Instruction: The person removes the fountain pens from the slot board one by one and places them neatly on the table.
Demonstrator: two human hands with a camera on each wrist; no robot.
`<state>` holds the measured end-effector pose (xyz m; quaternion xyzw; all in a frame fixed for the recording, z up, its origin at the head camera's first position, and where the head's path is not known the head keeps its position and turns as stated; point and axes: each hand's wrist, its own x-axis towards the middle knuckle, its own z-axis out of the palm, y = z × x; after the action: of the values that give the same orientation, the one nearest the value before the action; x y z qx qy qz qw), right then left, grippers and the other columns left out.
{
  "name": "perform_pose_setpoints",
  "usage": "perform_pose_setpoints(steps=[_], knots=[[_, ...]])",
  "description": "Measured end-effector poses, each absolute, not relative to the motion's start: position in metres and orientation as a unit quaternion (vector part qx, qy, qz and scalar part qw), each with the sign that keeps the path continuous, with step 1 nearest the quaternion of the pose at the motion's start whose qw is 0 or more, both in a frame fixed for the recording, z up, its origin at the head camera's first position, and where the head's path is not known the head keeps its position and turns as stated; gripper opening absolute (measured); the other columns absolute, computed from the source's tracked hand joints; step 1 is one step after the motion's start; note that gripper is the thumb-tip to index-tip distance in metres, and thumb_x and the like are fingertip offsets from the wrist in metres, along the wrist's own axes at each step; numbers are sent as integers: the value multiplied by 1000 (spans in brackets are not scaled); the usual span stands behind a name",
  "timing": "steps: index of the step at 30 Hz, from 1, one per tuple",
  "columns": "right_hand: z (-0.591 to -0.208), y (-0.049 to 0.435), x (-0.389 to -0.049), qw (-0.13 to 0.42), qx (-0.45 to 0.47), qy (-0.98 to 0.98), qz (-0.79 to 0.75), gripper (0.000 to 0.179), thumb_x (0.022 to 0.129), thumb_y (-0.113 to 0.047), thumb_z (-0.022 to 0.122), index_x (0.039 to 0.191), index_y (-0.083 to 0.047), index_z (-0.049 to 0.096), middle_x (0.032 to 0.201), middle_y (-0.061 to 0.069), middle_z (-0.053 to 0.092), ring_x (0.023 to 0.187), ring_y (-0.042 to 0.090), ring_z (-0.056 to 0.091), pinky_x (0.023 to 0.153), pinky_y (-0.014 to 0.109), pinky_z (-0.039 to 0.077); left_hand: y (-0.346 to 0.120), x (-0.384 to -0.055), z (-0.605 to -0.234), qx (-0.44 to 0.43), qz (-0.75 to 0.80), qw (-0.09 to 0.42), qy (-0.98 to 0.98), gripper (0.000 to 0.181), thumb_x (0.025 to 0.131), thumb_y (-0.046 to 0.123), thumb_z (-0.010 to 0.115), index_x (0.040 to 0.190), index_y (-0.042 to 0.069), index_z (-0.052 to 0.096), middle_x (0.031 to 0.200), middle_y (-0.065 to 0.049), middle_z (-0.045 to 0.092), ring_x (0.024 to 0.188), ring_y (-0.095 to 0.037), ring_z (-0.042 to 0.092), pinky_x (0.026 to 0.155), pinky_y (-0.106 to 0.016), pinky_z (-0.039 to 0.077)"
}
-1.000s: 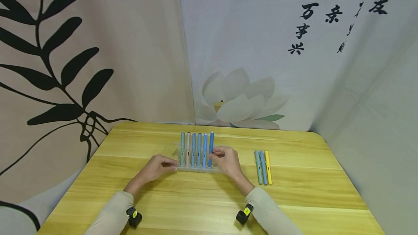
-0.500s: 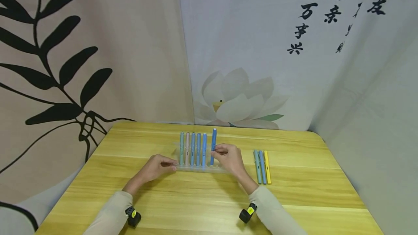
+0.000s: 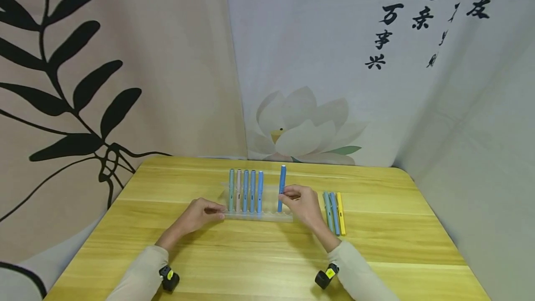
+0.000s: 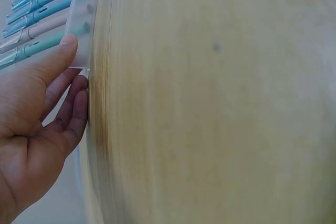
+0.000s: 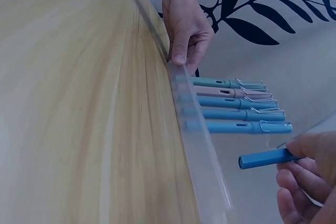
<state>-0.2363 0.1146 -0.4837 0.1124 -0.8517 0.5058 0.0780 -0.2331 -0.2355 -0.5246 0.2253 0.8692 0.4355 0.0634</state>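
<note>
A clear pen stand (image 3: 267,217) holds a row of upright pens: a green pen (image 3: 231,190), a pale pink pen (image 3: 238,190) and three blue pens (image 3: 252,190) at its left and middle. My left hand (image 3: 201,214) pinches the stand's left end; in the left wrist view the thumb (image 4: 67,40) lies on its front strip. With thumb and fingertips my right hand (image 3: 304,203) grips another blue pen (image 3: 282,178), nearly upright over the stand's right part. In the right wrist view this blue pen (image 5: 262,159) has its lower end apart from the front strip (image 5: 197,145).
Right of the stand, a green pen (image 3: 328,212), a blue pen (image 3: 335,212) and a yellow pen (image 3: 341,212) lie side by side on the wooden table (image 3: 234,264). A printed curtain (image 3: 196,82) hangs behind the table's far edge.
My right hand has lifted the blue pen from its place beside the other pens and carried it rightward along the stand. The left hand stays at the stand's left end.
</note>
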Motion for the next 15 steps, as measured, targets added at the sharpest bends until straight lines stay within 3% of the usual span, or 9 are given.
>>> perform_pose_setpoints(steps=[15], knots=[[-481, 150, -232, 102, 88, -860, 493, 19, 91, -18, 80, 106, -6, 79, 94, 3, 78, 87, 18, 72, 78, 34, 59, -236, -234, -527, 220, 436, 62, 871, 30, 97, 23, 72, 120, 4, 75, 117, -10, 75, 103, -24, 72, 84, -29, 58]])
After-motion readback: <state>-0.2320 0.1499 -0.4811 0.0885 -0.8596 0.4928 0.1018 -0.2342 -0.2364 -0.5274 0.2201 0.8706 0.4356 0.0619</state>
